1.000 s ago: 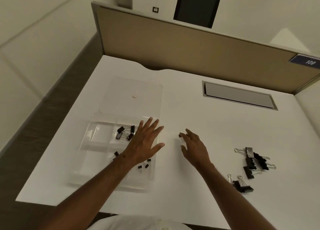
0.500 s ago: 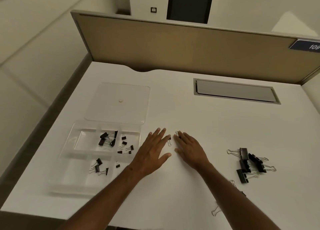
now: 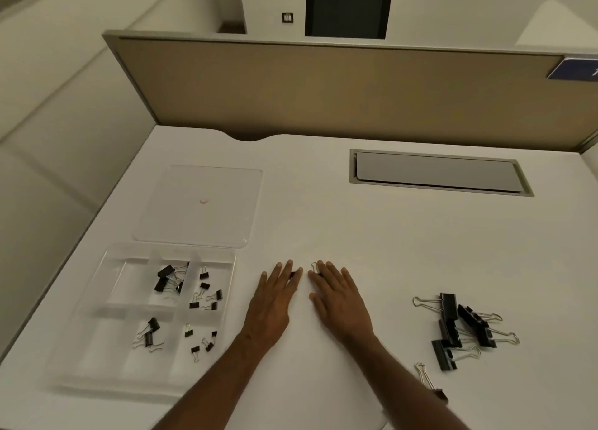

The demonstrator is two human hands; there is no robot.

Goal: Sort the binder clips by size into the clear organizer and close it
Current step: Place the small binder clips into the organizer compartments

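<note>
The clear organizer (image 3: 106, 258) lies open at the left of the white desk, with small and medium black binder clips (image 3: 171, 279) in several of its compartments. Its flat clear lid (image 3: 200, 203) lies just behind it. My left hand (image 3: 275, 300) and my right hand (image 3: 336, 295) rest flat side by side on the desk, right of the organizer, fingers straight. A small black clip (image 3: 293, 275) shows between my left fingers. Another small clip (image 3: 314, 266) pokes out at my right fingertips. A pile of large black clips (image 3: 459, 326) lies at the right.
One more large clip (image 3: 424, 376) lies near the front edge, partly hidden by my right forearm. A grey cable hatch (image 3: 437, 174) is set into the desk at the back right. A tan partition (image 3: 323, 86) closes off the far edge.
My left hand has moved right, from above the organizer onto the desk beside my right hand. The right hand has flattened over a small clip. The view has shifted right.
</note>
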